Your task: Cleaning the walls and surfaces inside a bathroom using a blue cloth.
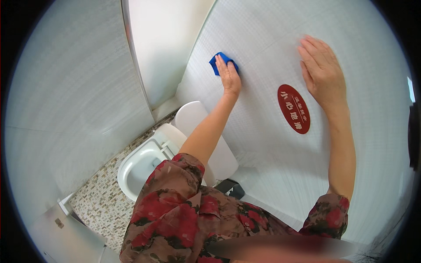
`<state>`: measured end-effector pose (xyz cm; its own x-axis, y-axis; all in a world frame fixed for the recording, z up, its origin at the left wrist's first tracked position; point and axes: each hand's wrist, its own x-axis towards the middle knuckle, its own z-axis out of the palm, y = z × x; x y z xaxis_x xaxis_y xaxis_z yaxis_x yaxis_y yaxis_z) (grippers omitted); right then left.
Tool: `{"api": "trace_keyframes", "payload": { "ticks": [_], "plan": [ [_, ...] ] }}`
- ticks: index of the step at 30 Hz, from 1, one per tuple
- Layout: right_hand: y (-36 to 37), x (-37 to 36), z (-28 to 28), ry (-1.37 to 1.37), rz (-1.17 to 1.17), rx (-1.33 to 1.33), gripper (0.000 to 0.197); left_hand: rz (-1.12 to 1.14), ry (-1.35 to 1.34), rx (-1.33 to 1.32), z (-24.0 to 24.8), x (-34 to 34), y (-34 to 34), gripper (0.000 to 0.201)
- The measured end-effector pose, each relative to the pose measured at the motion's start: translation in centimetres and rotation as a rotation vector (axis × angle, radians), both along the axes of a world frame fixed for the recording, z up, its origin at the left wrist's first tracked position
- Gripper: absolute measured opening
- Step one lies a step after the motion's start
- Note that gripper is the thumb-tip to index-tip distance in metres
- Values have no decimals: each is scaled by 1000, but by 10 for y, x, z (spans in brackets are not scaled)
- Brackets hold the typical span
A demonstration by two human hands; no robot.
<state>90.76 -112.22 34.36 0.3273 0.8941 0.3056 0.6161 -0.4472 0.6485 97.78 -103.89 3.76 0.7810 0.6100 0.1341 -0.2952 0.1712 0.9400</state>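
Observation:
My left hand [230,78] presses a folded blue cloth [224,59] against the white tiled wall [258,48], with the fingers lying over it. The cloth's left corner and upper edge stick out past the fingertips. Farther right, my right hand [323,70] rests against the same wall, fingers stretched out and nothing in them. Between the two hands, nearer my right forearm, an oval dark red sticker [294,109] with white lettering is fixed to the wall.
Below my left arm stands a white toilet [127,171], its seat partly hidden by my sleeve; its white tank [223,158] is against the wall. A black bin [231,188] sits beside it. Mosaic floor [98,195] shows at lower left, and a pale partition [74,87] rises on the left.

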Motion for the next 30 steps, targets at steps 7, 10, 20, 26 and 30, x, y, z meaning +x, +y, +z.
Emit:
{"api": "trace_keyframes", "payload": {
  "ticks": [7, 10, 20, 26, 30],
  "plan": [
    [-5, 3, -1, -13, -51, -7, 23, 75, 395, -288, -82, 43, -9, 67],
    [22, 6, -6, -3, 24, 44, 24, 170, 451, -340, -155, 65, 53, 65],
    [1, 7, 1, -11, -115, -116, 33, -118, 629, -883, -156, 90, 87, 61],
    [0, 10, 1, -3, -99, -151, 32, 17, 172, -777, -78, 115, 92, 47],
    [5, 10, 0, -2, -98, -131, 32, 208, 59, -292, -40, 101, 72, 53]
  ]
}}
